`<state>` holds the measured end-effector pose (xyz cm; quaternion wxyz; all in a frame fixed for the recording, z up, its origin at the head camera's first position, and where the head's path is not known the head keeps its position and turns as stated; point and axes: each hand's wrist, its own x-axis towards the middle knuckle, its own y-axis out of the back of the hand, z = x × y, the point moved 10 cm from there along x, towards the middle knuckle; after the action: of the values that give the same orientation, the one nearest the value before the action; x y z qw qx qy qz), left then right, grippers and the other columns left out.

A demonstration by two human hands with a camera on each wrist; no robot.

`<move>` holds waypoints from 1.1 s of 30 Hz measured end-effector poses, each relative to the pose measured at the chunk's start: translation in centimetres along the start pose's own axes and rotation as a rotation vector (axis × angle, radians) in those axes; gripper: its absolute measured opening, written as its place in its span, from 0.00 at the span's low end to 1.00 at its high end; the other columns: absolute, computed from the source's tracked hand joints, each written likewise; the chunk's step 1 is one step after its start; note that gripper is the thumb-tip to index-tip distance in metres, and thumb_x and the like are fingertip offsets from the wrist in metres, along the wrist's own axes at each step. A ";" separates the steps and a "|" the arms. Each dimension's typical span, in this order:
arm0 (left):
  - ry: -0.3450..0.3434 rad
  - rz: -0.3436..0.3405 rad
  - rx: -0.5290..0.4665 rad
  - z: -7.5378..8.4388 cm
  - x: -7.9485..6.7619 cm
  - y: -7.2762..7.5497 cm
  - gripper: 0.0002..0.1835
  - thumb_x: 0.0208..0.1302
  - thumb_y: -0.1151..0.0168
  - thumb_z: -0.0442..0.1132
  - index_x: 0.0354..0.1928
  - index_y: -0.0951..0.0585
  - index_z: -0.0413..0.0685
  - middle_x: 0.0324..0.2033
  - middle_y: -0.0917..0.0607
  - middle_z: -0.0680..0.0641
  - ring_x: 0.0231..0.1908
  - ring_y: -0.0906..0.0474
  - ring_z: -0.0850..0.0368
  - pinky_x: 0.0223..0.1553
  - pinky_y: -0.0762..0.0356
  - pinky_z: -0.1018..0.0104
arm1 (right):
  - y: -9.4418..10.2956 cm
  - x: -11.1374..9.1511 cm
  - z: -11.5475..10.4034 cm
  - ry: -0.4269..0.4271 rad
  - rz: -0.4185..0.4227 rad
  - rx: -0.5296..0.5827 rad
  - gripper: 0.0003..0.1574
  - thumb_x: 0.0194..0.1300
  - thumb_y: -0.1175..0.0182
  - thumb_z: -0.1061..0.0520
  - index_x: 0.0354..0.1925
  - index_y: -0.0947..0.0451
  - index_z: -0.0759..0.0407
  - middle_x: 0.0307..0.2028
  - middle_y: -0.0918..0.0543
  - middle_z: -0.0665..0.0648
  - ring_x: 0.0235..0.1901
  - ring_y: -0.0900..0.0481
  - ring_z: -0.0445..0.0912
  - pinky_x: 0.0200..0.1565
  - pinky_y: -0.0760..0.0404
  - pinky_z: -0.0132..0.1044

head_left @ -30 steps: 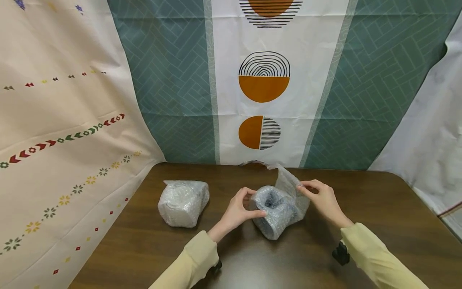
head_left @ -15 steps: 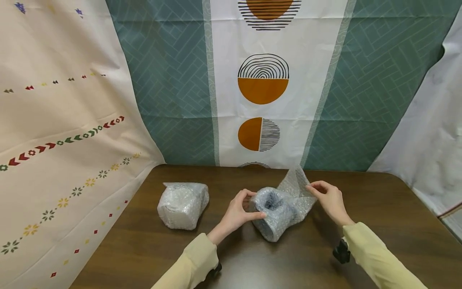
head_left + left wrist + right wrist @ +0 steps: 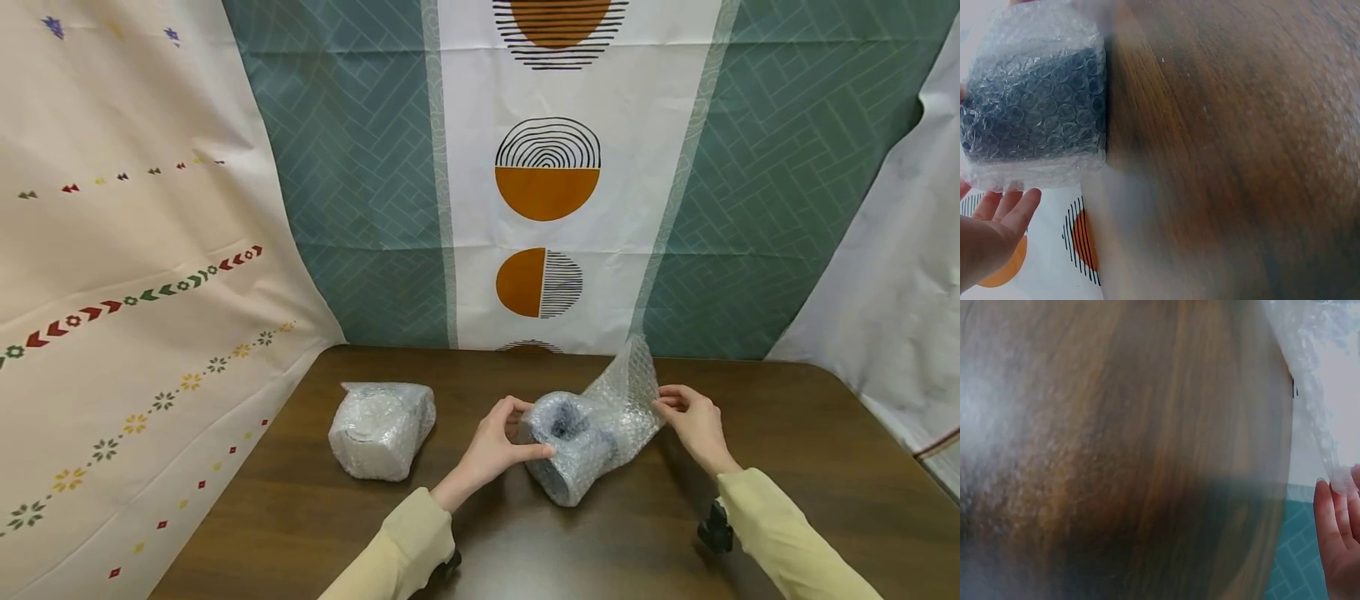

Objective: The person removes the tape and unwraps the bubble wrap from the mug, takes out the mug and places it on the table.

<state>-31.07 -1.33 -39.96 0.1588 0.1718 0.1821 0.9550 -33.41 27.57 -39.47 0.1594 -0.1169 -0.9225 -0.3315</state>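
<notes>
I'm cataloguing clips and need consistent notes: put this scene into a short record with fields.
left hand: grips the dark bubble-wrapped item
right hand: pinches the edge of the loose flap
contents: not identifiable through the wrap
other bundle: pale, bubble-wrapped, left of both hands
surface: brown wooden table
backdrop: patterned cloth

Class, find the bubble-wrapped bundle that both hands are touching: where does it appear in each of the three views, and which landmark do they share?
Head: the bundle lies just right of centre in the lower half, between the left hand and right hand.
Left wrist: the bundle fills the upper-left corner.
Right wrist: only its loose wrap shows, at upper right.
Shared landmark: the brown wooden table.
</notes>
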 end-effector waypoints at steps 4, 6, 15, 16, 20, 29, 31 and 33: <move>-0.003 0.002 0.008 0.1 0.0 0.0 0.28 0.46 0.28 0.49 0.49 0.29 0.51 0.44 0.27 0.53 0.48 0.30 0.52 0.47 0.31 0.61 | 0.2 0.0 0.5 -0.003 0.025 -0.016 0.11 0.56 0.37 0.63 0.36 0.25 0.70 0.29 0.19 0.63 0.24 0.22 0.46 0.23 0.27 0.29; -0.005 0.003 0.008 0.1 0.0 0.0 0.28 0.46 0.28 0.49 0.49 0.29 0.51 0.45 0.27 0.53 0.48 0.30 0.53 0.47 0.31 0.61 | 0.1 0.0 0.5 0.006 0.022 -0.044 0.09 0.57 0.38 0.63 0.34 0.24 0.69 0.29 0.20 0.62 0.25 0.23 0.48 0.23 0.27 0.31; -0.009 0.004 0.006 0.1 -0.1 0.0 0.28 0.46 0.28 0.48 0.49 0.28 0.51 0.45 0.27 0.52 0.47 0.30 0.55 0.47 0.31 0.59 | -0.5 -0.1 0.5 0.021 -0.033 -0.112 0.10 0.60 0.42 0.63 0.37 0.21 0.71 0.32 0.20 0.64 0.25 0.26 0.50 0.24 0.29 0.36; -0.010 0.004 0.007 0.1 -0.1 0.0 0.28 0.46 0.28 0.48 0.49 0.28 0.51 0.45 0.27 0.52 0.47 0.30 0.55 0.47 0.30 0.59 | -0.6 -0.1 0.6 0.017 -0.044 -0.118 0.10 0.61 0.42 0.63 0.38 0.21 0.71 0.32 0.20 0.65 0.24 0.27 0.49 0.23 0.29 0.35; -0.012 0.004 0.009 0.2 -0.1 0.0 0.28 0.46 0.28 0.48 0.49 0.28 0.51 0.45 0.28 0.52 0.46 0.30 0.55 0.47 0.30 0.59 | -0.9 -0.2 1.0 -0.004 -0.091 -0.118 0.13 0.63 0.45 0.62 0.40 0.22 0.74 0.34 0.20 0.67 0.22 0.25 0.49 0.23 0.27 0.35; -0.007 -0.001 0.007 0.2 -0.1 -0.1 0.28 0.45 0.28 0.49 0.48 0.28 0.52 0.45 0.27 0.51 0.46 0.30 0.52 0.46 0.30 0.56 | -0.6 -0.4 1.4 -0.032 -0.139 -0.098 0.16 0.65 0.47 0.60 0.43 0.24 0.75 0.39 0.22 0.70 0.24 0.21 0.52 0.24 0.25 0.37; -0.006 0.001 0.008 0.2 0.0 0.0 0.28 0.45 0.28 0.49 0.49 0.28 0.52 0.45 0.27 0.51 0.46 0.30 0.52 0.46 0.30 0.57 | -0.2 -0.4 1.1 -0.018 -0.110 -0.113 0.16 0.64 0.46 0.60 0.43 0.24 0.73 0.38 0.21 0.69 0.27 0.22 0.54 0.27 0.25 0.39; -0.006 0.000 0.008 0.3 0.0 0.0 0.28 0.45 0.28 0.49 0.49 0.28 0.53 0.45 0.27 0.50 0.46 0.30 0.52 0.46 0.30 0.58 | 0.3 -0.4 0.6 0.001 -0.072 -0.124 0.15 0.64 0.45 0.60 0.42 0.24 0.73 0.37 0.21 0.68 0.31 0.23 0.55 0.30 0.26 0.42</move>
<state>-30.97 -1.29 -39.72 0.1588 0.1753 0.1856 0.9537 -33.05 28.20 -39.90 0.1404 -0.0933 -0.9037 -0.3936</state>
